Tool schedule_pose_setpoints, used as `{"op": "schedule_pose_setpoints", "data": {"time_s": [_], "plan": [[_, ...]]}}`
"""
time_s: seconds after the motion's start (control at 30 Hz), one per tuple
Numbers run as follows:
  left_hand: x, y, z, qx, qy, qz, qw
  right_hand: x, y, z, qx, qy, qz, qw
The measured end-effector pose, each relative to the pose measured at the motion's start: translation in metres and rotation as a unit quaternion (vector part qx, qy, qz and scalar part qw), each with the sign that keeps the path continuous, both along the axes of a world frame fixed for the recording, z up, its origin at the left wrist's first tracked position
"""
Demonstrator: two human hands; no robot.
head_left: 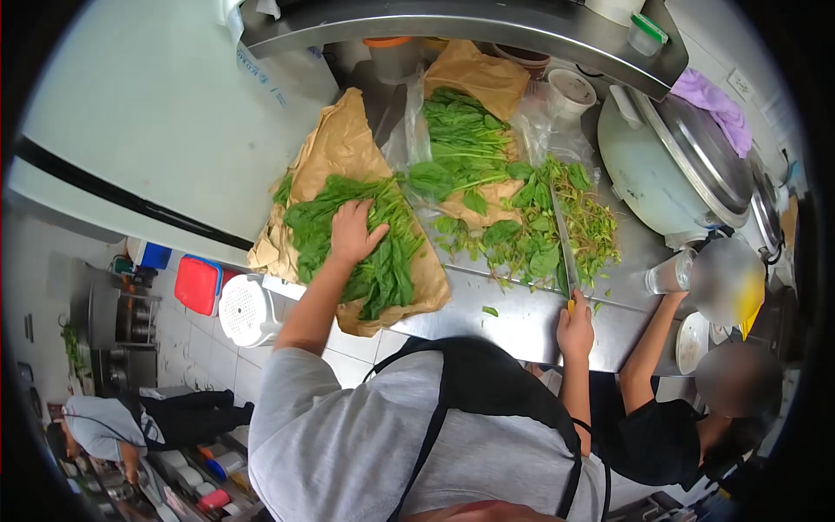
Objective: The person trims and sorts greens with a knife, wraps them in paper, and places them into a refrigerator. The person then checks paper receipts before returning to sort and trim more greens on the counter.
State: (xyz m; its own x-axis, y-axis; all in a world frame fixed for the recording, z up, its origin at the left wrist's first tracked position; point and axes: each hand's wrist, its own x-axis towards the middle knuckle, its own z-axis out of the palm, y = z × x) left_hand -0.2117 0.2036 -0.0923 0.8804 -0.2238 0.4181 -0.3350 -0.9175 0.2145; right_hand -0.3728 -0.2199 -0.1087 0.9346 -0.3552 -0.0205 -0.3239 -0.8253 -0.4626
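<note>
My left hand [352, 233] lies on a heap of spinach [387, 278], with its fingers and thumb apart. Brown paper [335, 135] is spread under that heap, at the steel counter's left end. In my right hand [575, 331] is the yellow handle of a long knife [561, 222]. Its blade points away from me, over cut stems and loose leaves [591, 217]. Between my hands, farther back, a second bunch of spinach [461, 130] lies on brown paper and clear plastic.
A large rice cooker [661, 157] stands at the right, with a purple cloth [718, 109] on top. A person beside me holds a glass [670, 274]. Overhead runs a steel shelf [452, 22]; a white stool [248, 311] is at the left. Another person [109, 426] stands behind at lower left.
</note>
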Motion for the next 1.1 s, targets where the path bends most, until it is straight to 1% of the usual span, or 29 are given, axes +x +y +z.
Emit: {"op": "schedule_pose_setpoints", "data": {"time_s": [0.13,0.2,0.23,0.27,0.33,0.4,0.43,0.5,0.57,0.67,0.77,0.8,0.87,0.9,0.93,1.03,1.1], "plan": [[0.002,0.003,0.007,-0.156,0.048,-0.019,0.986,-0.001,-0.001,0.0,-0.003,0.02,-0.006,1.0],[0.012,0.009,0.013,-0.222,0.079,-0.029,0.971,0.002,0.0,0.001,-0.001,0.024,-0.01,1.0],[0.021,0.012,0.018,-0.236,0.103,-0.015,0.966,0.003,0.001,0.001,0.001,0.026,-0.012,1.0],[0.03,0.015,0.024,-0.306,0.116,-0.049,0.944,0.003,0.001,0.001,0.003,0.028,-0.013,1.0],[0.04,-0.006,0.083,-0.19,0.191,0.055,0.961,0.003,0.0,0.002,0.005,0.028,-0.016,0.999],[0.058,-0.032,0.116,-0.158,0.248,0.055,0.954,0.004,0.002,0.003,0.006,0.024,-0.018,1.0],[0.07,-0.041,0.123,-0.141,0.276,0.056,0.949,0.005,0.003,0.003,0.006,0.025,-0.019,0.999],[0.113,-0.044,0.082,-0.039,0.299,-0.06,0.952,0.005,0.003,0.004,0.006,0.027,-0.022,0.999],[0.116,-0.07,0.064,0.06,0.297,-0.056,0.951,0.005,0.003,0.003,0.014,0.036,-0.022,0.999],[0.126,-0.085,0.028,0.083,0.301,-0.053,0.948,0.005,0.005,0.006,0.018,0.046,-0.028,0.998],[0.142,-0.071,0.014,0.047,0.182,-0.083,0.979,0.005,0.004,0.007,0.021,0.042,-0.029,0.998],[0.138,-0.068,0.032,-0.035,0.214,-0.067,0.974,0.005,0.004,0.006,0.021,0.04,-0.027,0.999],[0.13,-0.053,0.077,-0.198,0.267,-0.026,0.943,0.005,0.003,0.004,0.013,0.02,-0.023,0.999],[0.121,-0.043,0.089,-0.317,0.282,0.018,0.906,0.005,0.003,0.002,0.009,0.009,-0.018,1.0],[0.108,-0.033,0.099,-0.43,0.288,0.062,0.853,0.005,0.003,0.001,0.009,0.003,-0.015,1.0],[0.06,-0.006,0.119,-0.622,0.177,0.076,0.759,0.005,0.003,0.003,0.009,-0.008,-0.005,1.0],[0.028,0.008,0.126,-0.687,0.168,0.103,0.7,0.005,0.002,0.002,0.009,-0.001,-0.005,1.0]]}}
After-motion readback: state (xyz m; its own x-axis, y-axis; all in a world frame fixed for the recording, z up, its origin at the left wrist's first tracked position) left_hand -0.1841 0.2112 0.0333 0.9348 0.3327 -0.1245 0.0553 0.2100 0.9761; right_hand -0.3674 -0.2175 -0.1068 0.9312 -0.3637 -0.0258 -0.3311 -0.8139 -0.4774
